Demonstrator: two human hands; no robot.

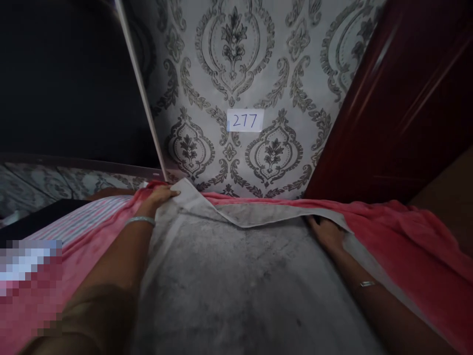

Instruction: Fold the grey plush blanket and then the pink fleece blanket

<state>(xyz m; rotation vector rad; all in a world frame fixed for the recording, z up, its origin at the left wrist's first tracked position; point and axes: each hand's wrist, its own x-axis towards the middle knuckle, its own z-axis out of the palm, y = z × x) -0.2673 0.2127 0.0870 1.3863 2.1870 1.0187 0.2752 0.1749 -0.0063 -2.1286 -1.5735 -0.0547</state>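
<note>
A large grey cloth [236,276] with a mottled surface lies spread in front of me over pink-red bedding. Its far edge is partly turned back, showing a paler underside [266,214]. At the far left corner, my left hand [162,195] pinches the cloth between thumb and fingers, the corner standing up a little. On the far right side, my right hand [328,234] is closed at the turned-back edge; its fingertips are partly hidden beneath the fold. Both arms reach forward along the cloth's two sides.
Pink-red plush fabric [402,236] lies rumpled on both sides. Striped fabric [96,217] is at left, below a large dark screen [70,88]. Ahead is a patterned wall [232,162] with a paper label [245,120] reading 277. A dark red glossy panel [399,98] rises at right.
</note>
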